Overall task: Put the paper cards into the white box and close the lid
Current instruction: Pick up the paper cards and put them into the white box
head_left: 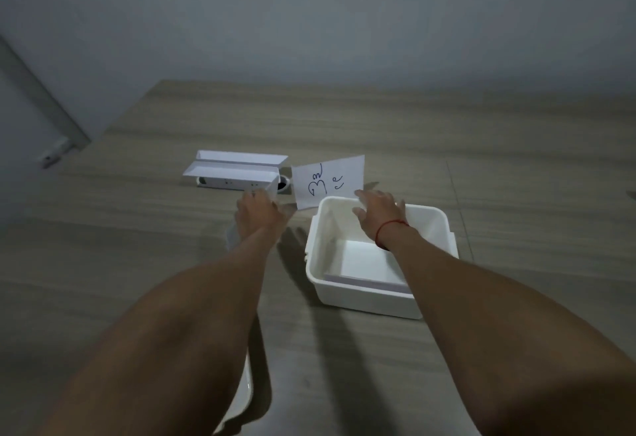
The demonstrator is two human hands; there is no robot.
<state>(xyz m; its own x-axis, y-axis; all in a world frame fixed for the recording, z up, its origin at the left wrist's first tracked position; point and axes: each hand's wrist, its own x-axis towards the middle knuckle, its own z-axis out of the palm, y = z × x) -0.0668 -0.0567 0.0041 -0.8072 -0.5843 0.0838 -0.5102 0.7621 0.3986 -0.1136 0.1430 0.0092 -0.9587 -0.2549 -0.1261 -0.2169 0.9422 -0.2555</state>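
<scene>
The open white box stands on the table right of centre, with white paper cards lying flat on its bottom. My right hand reaches over the box's far rim and pinches the lower edge of a paper card with blue writing, which is tilted up just beyond the box. My left hand is stretched out to the left of the box, with its fingertips at the right end of a white slotted card stand. A pale, lid-like piece shows from under my left forearm; I cannot tell whether the hand grips it.
The card stand sits over a socket strip set into the wooden table. A grey wall runs behind the table's far edge. At the far left a grey frame with a bracket stands beside the table.
</scene>
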